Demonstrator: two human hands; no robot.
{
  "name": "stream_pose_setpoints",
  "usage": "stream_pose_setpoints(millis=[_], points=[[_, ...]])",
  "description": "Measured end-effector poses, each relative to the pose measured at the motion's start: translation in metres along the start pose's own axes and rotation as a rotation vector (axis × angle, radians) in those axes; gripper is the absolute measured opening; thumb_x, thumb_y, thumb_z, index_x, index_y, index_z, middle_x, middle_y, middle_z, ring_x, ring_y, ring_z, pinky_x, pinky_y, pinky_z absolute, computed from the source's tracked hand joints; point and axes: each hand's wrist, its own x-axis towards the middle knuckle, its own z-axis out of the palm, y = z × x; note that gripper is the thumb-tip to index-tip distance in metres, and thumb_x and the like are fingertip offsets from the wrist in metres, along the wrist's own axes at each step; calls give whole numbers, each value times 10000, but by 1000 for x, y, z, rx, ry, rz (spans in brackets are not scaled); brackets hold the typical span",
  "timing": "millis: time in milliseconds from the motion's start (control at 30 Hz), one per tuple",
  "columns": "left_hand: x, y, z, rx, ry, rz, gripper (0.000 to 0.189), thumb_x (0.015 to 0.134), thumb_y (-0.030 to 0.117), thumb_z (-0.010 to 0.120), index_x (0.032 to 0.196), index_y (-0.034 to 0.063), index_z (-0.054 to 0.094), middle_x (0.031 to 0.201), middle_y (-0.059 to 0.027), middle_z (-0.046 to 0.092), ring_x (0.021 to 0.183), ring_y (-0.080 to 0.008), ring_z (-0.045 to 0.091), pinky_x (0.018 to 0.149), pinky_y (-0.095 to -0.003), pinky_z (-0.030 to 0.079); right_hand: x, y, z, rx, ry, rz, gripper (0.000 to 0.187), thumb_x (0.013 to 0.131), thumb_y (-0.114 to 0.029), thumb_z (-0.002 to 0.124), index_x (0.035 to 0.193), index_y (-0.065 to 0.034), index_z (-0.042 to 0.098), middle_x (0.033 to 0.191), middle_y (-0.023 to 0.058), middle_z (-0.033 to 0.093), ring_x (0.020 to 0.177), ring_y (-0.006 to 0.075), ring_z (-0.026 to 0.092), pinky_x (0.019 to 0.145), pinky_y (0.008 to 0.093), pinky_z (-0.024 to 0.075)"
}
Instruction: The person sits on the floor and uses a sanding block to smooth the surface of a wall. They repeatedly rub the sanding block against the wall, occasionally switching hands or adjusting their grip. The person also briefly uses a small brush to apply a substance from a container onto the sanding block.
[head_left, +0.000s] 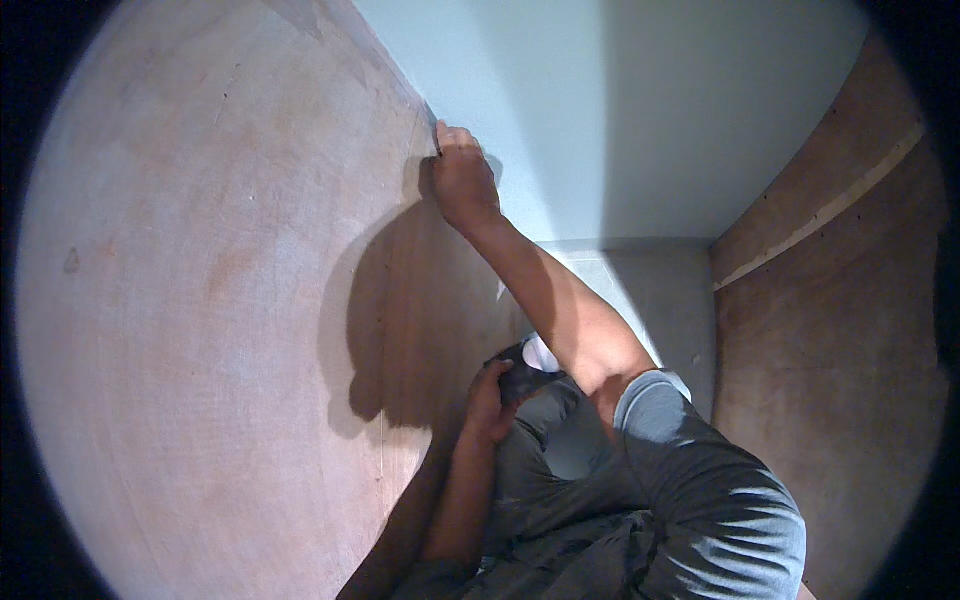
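Note:
My right hand is raised to the seam where a plywood panel meets a pale blue-green wall. Its fingers are bent against the corner. A thin dark edge shows beside the fingertips, too small to tell whether it is a tool blade or shadow. Lower down, close to my knees, my left hand grips a dark object, with the thumb over its near edge. A rounded white area shows at that object, partly covered by my right forearm.
On the right stands another brown wood panel crossed by a pale strip. A grey floor area lies at the base of the blue-green wall. My legs in dark trousers fill the lower middle. My shadow falls across the left panel.

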Motion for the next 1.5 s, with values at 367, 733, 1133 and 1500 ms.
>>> stream_pose_setpoints(millis=[367,733,1133,1500], points=[[-6,2,7,6,-7,24,384,908,241,577,1228,30,604,1121,-114,697,985,-248,689,784,-430,602,3,-9,-13,34,-150,12,563,900,-104,569,1432,42,461,1270,225,546,1172,405,562,1017,456,472],[1,-1,5,10,-22,14,347,901,228,595,1195,44,606,1106,-102,685,991,-248,670,797,-430,590,-17,0,-19,88,-217,-38,670,841,-31,588,1486,8,409,1333,207,514,1258,385,512,1078,437,428],[-3,2,4,67,47,-8,330,932,202,549,1210,33,597,1127,-115,675,1021,-257,671,857,-454,591,-32,31,-78,310,-514,50,593,809,8,569,1397,-65,544,1307,204,564,1223,374,563,1043,435,459],[7,-4,-5,32,118,-26,291,916,185,584,1164,34,605,1119,-110,670,1049,-268,655,894,-483,570,-16,31,-79,302,-21,-401,714,807,135,549,1422,-227,546,1435,177,512,1310,387,509,1092,468,434]])
